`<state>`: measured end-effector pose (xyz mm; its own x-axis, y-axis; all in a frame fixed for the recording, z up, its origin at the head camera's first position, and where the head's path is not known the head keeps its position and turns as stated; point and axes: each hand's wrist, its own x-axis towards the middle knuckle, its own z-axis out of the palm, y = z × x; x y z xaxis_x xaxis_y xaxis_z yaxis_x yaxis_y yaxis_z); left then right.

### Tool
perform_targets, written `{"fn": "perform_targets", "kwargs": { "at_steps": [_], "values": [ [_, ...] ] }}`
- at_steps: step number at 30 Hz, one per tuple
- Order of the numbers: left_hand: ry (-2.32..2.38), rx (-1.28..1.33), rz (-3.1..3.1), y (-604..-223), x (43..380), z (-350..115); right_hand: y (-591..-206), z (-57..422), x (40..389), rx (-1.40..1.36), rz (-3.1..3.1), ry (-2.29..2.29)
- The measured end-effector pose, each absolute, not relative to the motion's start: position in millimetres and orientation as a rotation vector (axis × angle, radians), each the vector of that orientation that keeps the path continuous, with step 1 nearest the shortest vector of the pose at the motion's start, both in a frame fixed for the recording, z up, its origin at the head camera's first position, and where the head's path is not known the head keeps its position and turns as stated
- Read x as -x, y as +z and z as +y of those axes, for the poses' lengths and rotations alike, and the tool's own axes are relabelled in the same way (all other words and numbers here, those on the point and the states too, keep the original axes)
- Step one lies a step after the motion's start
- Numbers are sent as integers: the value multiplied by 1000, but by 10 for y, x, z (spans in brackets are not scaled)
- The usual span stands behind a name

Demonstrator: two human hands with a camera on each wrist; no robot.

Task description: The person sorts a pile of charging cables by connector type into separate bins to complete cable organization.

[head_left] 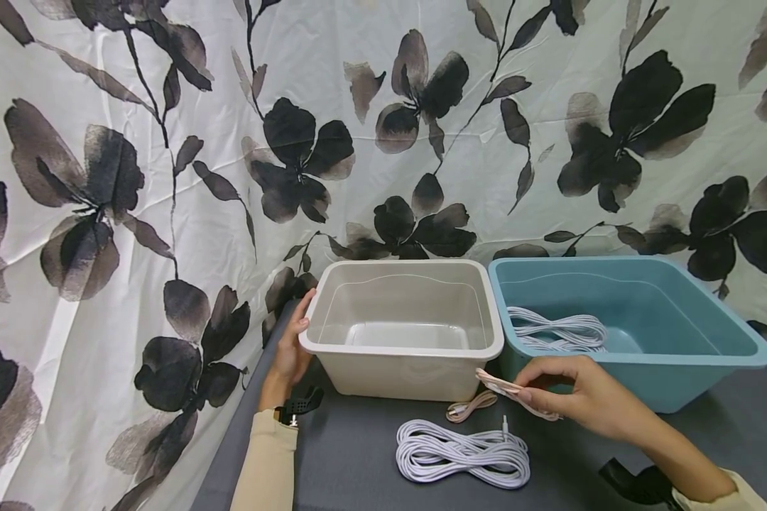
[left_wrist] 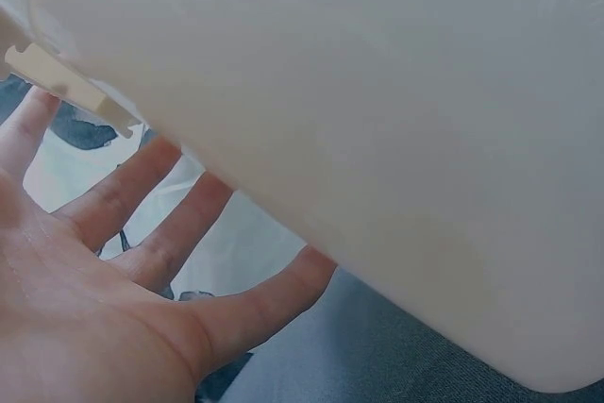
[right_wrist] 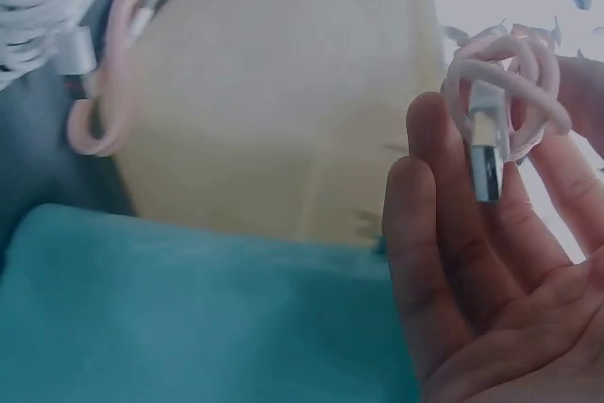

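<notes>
Head view: our right hand point(head_left: 584, 399) pinches a coiled pale-pink cable point(head_left: 501, 386).
Against our left hand's point(head_left: 292, 349) spread fingers stands a beige plastic bin point(head_left: 403, 376).

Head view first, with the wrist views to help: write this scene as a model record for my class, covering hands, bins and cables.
Left hand: touching the beige bin
Right hand: pinching a coiled pink cable
Blue bin: right of the beige one, holding a white cable
On grey surface: second pink cable; second white cable
</notes>
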<state>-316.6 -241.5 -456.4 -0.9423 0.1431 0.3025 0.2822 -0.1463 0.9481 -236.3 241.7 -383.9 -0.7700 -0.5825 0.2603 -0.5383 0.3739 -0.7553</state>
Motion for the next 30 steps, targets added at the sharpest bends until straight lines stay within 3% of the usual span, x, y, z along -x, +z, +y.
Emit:
{"fn": "perform_targets", "kwargs": {
  "at_steps": [13,30],
  "values": [
    [-2281,499,-1964,-4554,3148,-2411,-3436,2411,2567,1273,2569,-1389],
    [-2294,512,-1954,-4553,3164,-2409,-3167,2372,2955,1139,2525,-1366]
  ]
}}
